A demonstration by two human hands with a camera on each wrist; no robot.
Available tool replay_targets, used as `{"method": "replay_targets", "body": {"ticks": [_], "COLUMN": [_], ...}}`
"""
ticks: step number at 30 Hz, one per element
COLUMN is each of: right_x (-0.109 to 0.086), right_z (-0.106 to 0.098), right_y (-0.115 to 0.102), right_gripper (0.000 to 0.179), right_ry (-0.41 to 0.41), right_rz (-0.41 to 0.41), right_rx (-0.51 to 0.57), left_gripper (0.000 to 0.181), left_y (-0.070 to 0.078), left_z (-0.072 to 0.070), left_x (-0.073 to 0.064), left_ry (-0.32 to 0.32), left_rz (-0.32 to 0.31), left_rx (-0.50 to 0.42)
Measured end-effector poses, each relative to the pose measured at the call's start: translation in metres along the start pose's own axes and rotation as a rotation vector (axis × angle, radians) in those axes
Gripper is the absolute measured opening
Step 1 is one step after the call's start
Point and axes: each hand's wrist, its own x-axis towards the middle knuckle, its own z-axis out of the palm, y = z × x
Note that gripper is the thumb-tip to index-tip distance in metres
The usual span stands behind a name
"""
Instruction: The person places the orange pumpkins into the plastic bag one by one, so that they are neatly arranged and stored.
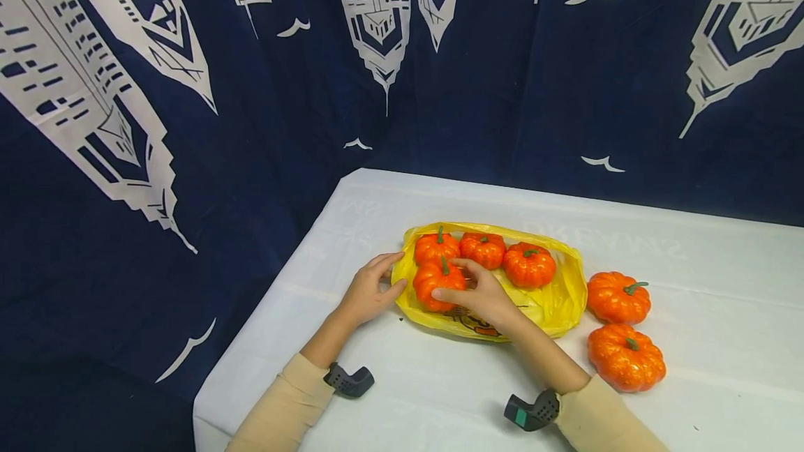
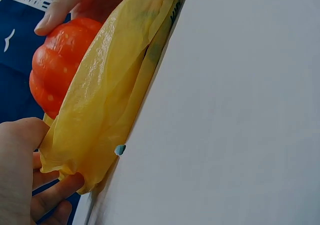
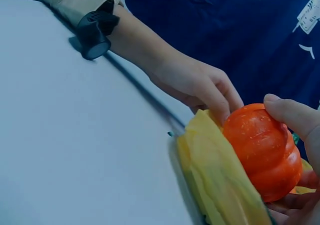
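Note:
An orange toy pumpkin (image 1: 433, 286) with a green stem is held by my right hand (image 1: 484, 298), thumb on its near side and fingers round its right side. It sits within the mouth of a yellow plastic bag (image 1: 568, 291), over its left part. My left hand (image 1: 370, 291) holds the bag's left end, thumb at the rim and fingers (image 2: 60, 192) against the outside. Three more pumpkins lie in the bag along its far side: one at the left (image 1: 433, 248), a middle pumpkin (image 1: 482, 251) and a right pumpkin (image 1: 530, 267).
Right of the bag, two more pumpkins lie on the white-covered table (image 1: 722, 333): a farther pumpkin (image 1: 615, 298) and a nearer pumpkin (image 1: 624, 361). A dark blue curtain (image 1: 477, 110) with white skyline prints hangs behind the table and along its left side.

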Motion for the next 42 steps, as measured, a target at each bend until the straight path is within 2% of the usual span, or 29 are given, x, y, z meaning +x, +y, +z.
{"method": "replay_targets", "body": {"ticks": [16,29,42], "right_x": [0.002,0.002,-0.001], "right_z": [0.021,0.026,0.030], "right_y": [0.009,0.016,0.015], "right_gripper": [0.074,0.075,0.084], "right_ry": [0.086,0.106,0.116], "right_rz": [-0.008,-0.035,-0.036], "right_rx": [0.081,-0.004,-0.053], "left_gripper": [0.051,0.051,0.051], "left_y": [-0.002,-0.001,0.001], "left_z": [0.001,0.001,0.000], "left_x": [0.000,0.000,0.000], "left_ry": [-0.004,-0.005,-0.011], "left_rz": [0.017,-0.003,-0.007], "left_rx": [-0.007,-0.002,0.002]}}
